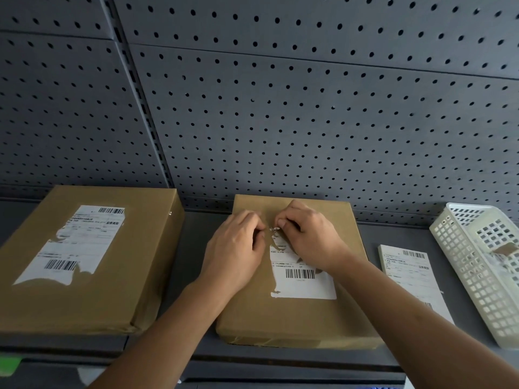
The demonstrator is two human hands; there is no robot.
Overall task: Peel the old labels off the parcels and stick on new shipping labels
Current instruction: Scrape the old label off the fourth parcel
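- The centre parcel [295,318], a flat brown carton, lies on the dark grey shelf [196,234] in the lower middle of the frame, with its far edge near the pegboard wall [280,108].
- The old label [306,282] is on top of this parcel, right of centre. Its lower part, with the barcode, is still stuck flat. Its upper part is torn into ragged white remnants with bare brown patches showing through.
- The left hand [236,248] rests on the parcel's upper left area. Its fingers are curled narrow, with the tips at the torn upper edge of the label. It cannot be determined whether they hold a scrap.
- The right hand [309,237] rests on the parcel's upper right area. Its thumb and fingers are closed in a narrow pinch on a small white remnant at the label's top edge, just beside the left fingertips.
- The left parcel [118,290], a larger brown carton, lies at the left of the frame. Its damaged label [75,242] is partly torn along the left and lower edges.
- A stack of new labels [410,276] lies flat on the shelf right of the centre parcel, with printed text and a barcode facing up.
- A white lattice basket [460,265] stands at the right edge of the frame, just beside the stack. It contains peeled scraps [505,254].
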